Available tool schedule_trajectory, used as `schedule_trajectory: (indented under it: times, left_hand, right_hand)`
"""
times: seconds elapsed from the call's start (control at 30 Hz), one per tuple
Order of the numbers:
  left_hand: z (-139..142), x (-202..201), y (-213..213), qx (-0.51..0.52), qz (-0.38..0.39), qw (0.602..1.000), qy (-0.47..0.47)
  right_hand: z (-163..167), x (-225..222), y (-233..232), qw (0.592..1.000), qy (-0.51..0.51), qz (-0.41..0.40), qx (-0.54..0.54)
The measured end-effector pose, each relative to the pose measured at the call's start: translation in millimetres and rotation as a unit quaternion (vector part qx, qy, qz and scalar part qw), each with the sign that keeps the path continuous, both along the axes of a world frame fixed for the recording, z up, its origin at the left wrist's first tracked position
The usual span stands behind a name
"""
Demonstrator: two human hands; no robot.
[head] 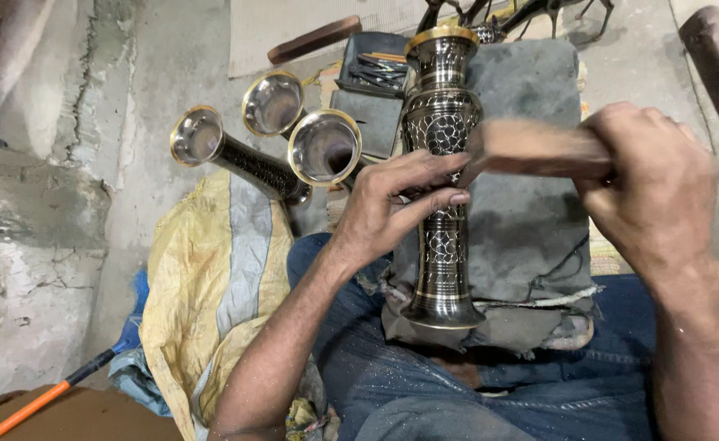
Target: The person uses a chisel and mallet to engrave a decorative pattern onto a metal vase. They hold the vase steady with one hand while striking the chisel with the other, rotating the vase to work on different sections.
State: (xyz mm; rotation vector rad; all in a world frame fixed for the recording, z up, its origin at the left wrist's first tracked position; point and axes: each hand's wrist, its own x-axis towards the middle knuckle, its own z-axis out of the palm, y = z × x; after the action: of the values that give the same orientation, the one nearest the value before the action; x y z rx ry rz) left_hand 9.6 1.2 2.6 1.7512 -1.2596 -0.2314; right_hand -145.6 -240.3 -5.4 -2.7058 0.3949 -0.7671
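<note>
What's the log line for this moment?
left hand: steadies vase | right hand: grips wooden mallet at vase | vase: lying on pad

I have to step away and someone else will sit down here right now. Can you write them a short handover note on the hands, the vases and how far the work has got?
Left hand: fingers pressed on the middle of the engraved vase, steadying it; whether they pinch a small tool cannot be told.
Right hand: closed grip on a wooden mallet, blurred, beside the vase.
The vase lies on a grey pad over the lap, mouth pointing away.
Three similar vases lie to the left on the floor, by a yellow sack. A tray of small tools sits behind.
Done: the pattern covers most of the vase body.
Left: cannot tell from this view.
</note>
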Motion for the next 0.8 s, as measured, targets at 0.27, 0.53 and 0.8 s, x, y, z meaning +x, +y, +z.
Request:
schedule_trajectory:
  times: [0.27,0.53,0.8]
  left_hand:
    - [7.4,-1.0,1.8,0.039,0.008,0.999,0.035]
    - [4.5,-1.5,4.4,0.009,-0.001,1.0,0.014]
    - [-6.0,1.6,1.3,0.002,0.001,1.0,-0.004]
  right_hand:
    - [27.1,0.1,15.7,0.987,-0.019,0.006,0.156]
    - [40.9,2.9,26.0,0.99,-0.004,0.007,0.142]
    - [35.9,-0.6,22.1,0.992,0.048,0.034,-0.112]
